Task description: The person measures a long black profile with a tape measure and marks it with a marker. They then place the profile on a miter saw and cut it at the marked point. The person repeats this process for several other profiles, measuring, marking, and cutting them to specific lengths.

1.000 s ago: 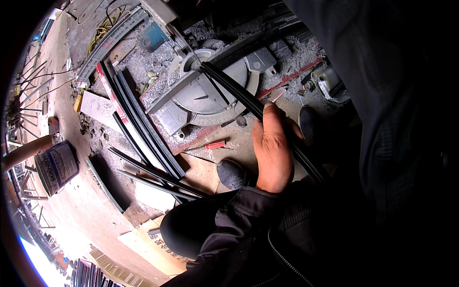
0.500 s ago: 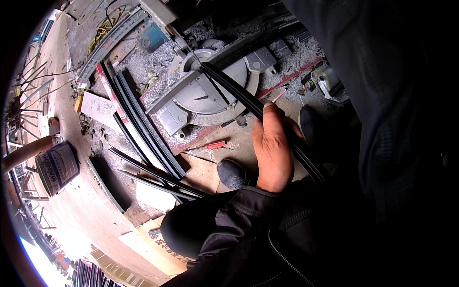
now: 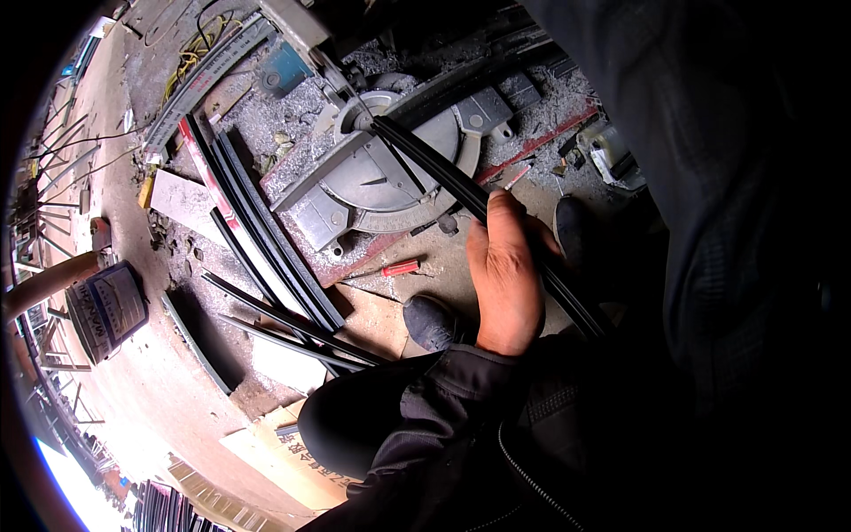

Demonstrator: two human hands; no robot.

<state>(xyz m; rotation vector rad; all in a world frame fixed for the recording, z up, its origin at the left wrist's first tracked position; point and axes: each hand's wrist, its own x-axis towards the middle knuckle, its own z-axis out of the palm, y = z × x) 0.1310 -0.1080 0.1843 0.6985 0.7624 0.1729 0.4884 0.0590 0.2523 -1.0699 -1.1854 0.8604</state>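
Note:
My left hand point(image 3: 508, 279) is closed around a long, grooved black profile strip point(image 3: 434, 164), thumb along its upper side and the fingers mostly hidden behind it. The strip slants from the lower right up to the miter saw point(image 3: 381, 168), where its far end lies over the silver base near the fence. Its near end fades into the shadow below my hand. The saw's head is only partly visible at the top edge. My right hand does not show; dark clothing and deep shadow fill the right side.
Several black profiles point(image 3: 266, 239) lie left of the saw, with a red-handled screwdriver point(image 3: 401, 268) nearby. Metal shavings point(image 3: 297, 111) cover the floor around the saw. A bucket point(image 3: 108, 310) stands far left, cardboard point(image 3: 284, 452) lies below, and a clear plastic container point(image 3: 610, 152) sits right.

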